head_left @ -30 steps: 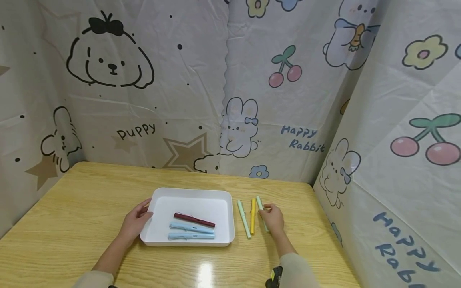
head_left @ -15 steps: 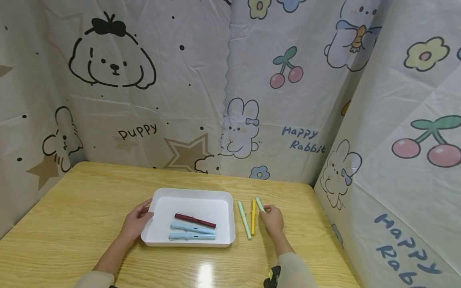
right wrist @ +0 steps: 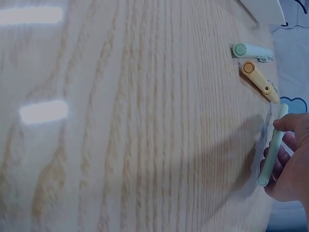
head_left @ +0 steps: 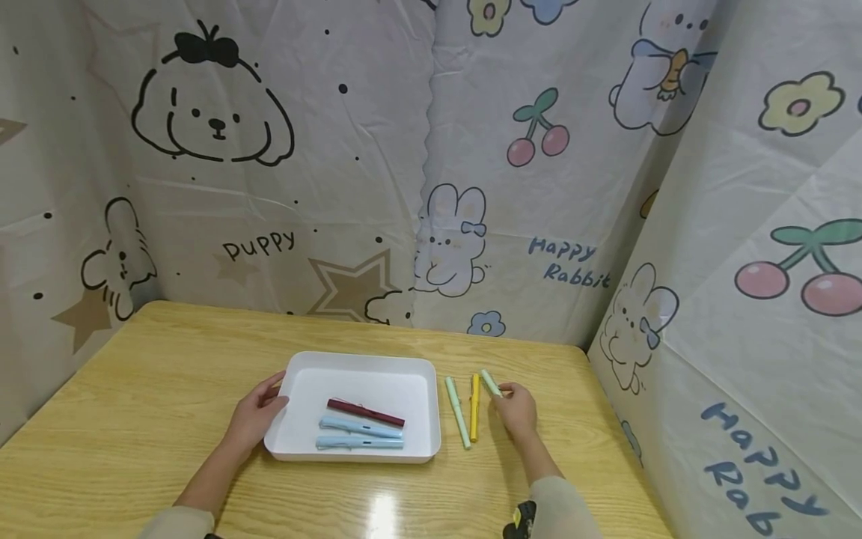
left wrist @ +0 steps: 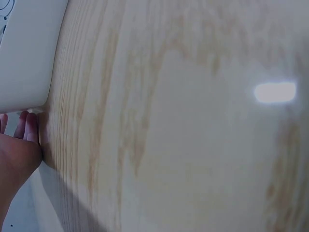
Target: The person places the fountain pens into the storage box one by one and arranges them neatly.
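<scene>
Green pen sits low, right of centre in the head view, right fingers curled round it, left fingers relaxed against the tray; likely light, stiff, slick, roll-prone, so pinch mid-barrel.

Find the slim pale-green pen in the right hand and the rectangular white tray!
Slim pale-green pen (right wrist: 273,151), right wrist view: middle of its barrel.
Rectangular white tray (head_left: 377,383), head view: its bare floor.

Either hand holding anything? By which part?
Right hand: light green pen, gripped between its ends, both ends exposed in the right wrist view. Left hand: touching the white tray at its left side; can't tell if it grips.
</scene>
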### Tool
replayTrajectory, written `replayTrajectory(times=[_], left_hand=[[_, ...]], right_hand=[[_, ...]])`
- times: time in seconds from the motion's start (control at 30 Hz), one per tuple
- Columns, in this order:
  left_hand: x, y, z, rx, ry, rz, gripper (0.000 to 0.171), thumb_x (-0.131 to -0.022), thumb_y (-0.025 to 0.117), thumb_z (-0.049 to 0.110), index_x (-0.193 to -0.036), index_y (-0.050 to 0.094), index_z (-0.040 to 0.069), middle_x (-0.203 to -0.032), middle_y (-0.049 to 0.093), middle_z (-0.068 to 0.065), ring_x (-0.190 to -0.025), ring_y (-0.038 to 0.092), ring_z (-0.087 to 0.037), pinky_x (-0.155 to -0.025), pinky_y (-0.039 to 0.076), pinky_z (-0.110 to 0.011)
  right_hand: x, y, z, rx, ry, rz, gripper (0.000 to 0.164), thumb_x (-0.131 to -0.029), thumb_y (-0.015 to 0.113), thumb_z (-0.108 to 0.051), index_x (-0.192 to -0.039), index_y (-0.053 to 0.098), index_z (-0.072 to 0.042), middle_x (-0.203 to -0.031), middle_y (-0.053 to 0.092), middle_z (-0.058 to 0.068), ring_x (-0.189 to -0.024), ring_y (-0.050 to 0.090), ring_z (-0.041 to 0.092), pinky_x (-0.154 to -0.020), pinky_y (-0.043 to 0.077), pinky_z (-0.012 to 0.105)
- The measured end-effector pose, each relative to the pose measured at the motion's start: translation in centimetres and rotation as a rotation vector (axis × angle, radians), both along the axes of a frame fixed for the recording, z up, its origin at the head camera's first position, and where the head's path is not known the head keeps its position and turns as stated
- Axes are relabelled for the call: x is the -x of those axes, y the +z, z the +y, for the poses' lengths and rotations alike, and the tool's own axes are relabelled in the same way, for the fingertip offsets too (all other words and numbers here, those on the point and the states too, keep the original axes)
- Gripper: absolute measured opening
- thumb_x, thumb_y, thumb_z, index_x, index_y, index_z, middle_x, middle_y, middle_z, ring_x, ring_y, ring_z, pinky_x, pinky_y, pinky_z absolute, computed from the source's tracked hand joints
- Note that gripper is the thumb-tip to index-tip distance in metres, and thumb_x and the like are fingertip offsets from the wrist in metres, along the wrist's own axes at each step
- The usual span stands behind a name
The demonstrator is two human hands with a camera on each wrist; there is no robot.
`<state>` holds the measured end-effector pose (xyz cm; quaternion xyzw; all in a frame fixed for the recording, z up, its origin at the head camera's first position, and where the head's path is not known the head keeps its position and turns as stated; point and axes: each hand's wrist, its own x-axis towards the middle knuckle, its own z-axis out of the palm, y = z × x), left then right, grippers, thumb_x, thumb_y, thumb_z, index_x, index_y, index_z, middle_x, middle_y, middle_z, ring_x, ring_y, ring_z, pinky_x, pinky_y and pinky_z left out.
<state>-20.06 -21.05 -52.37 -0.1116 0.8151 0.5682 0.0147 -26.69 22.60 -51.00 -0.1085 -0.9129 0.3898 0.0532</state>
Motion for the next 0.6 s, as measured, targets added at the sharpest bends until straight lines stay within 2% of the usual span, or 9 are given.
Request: replayTrajectory(times=[0.2, 0.6], left_hand=[[0.0, 0.0, 0.0, -0.002, 0.002, 0.000, 0.053, -0.096, 0.049, 0.020, -0.146, 0.032, 0.011, -0.138, 0.043, -0.025, -0.120, 0.046, -0.034, -0.089, 0.045, -0.033], [0.1, -0.3, -0.1, -0.012, -0.001, -0.001, 0.053, -0.096, 0.048, 0.020, -0.147, 0.031, 0.012, -0.139, 0.042, -0.025, -0.123, 0.044, -0.034, -0.093, 0.044, -0.038]], right_hand=[[0.0, 0.7, 0.0, 0.016, 0.006, -0.019, 0.030, -0.084, 0.062, -0.011, -0.111, 0.063, 0.002, -0.084, 0.058, 0.011, -0.067, 0.051, 0.017, -0.055, 0.039, 0.024], [0.0, 1.3, -0.4, -0.010, 0.050, -0.012, 0.029, -0.083, 0.062, -0.012, -0.110, 0.065, 0.000, -0.085, 0.057, 0.010, -0.072, 0.049, 0.018, -0.059, 0.038, 0.025]])
